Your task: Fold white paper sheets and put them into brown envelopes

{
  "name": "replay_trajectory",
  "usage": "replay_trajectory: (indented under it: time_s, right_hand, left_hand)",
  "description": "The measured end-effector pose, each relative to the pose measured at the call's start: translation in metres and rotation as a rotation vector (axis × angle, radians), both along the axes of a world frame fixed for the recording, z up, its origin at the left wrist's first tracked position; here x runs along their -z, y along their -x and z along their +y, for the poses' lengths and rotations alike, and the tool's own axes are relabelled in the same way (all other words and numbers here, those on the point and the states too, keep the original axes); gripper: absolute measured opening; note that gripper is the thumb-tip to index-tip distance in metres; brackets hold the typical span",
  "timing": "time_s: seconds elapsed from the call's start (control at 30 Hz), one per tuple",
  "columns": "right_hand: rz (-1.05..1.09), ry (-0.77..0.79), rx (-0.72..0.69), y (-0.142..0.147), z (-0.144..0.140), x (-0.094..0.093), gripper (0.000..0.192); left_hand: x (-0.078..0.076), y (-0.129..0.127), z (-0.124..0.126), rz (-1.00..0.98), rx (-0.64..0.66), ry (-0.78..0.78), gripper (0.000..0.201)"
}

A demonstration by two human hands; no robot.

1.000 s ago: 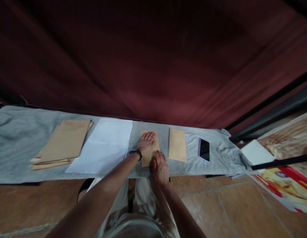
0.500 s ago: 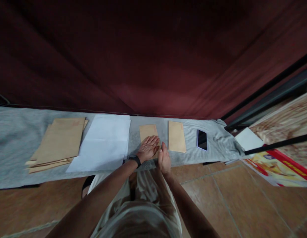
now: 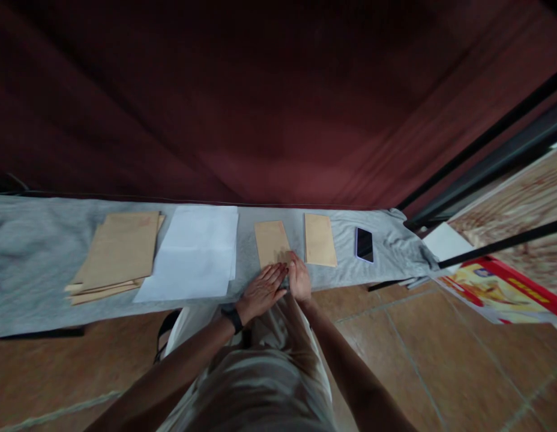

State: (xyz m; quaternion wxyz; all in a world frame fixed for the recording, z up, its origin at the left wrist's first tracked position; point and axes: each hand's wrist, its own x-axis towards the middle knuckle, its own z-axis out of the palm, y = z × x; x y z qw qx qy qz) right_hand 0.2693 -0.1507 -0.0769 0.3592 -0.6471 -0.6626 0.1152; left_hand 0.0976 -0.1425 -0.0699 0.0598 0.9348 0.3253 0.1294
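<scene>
Since sliding back off the brown envelope [image 3: 272,242], both hands, left hand [image 3: 261,292] and right hand [image 3: 299,279], lie flat, fingers open, at the desk [image 3: 35,264] edge.

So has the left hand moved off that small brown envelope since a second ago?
Yes. The left hand has slid back toward the person, along the small brown envelope. It covered the envelope's middle before; now only its fingertips reach the near end.
</scene>
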Motion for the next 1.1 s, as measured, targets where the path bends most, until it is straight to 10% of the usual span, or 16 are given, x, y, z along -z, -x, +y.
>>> replay_trajectory:
  time_s: [0.33, 0.8, 1.1]
  right_hand:
    - [-0.349, -0.009, -0.324, 0.012, -0.027, -0.005, 0.054]
    - [-0.365, 0.006, -0.239, -0.031, -0.047, -0.003, 0.056]
    - [-0.342, 0.022, -0.290, 0.018, -0.020, -0.009, 0.051]
  left_hand:
    - [0.012, 0.023, -0.021, -0.024, -0.047, -0.035, 0.070]
    - [0.009, 0.035, -0.033, -0.001, -0.117, -0.059, 0.070]
    - [0.010, 0.034, -0.036, 0.003, -0.121, -0.050, 0.068]
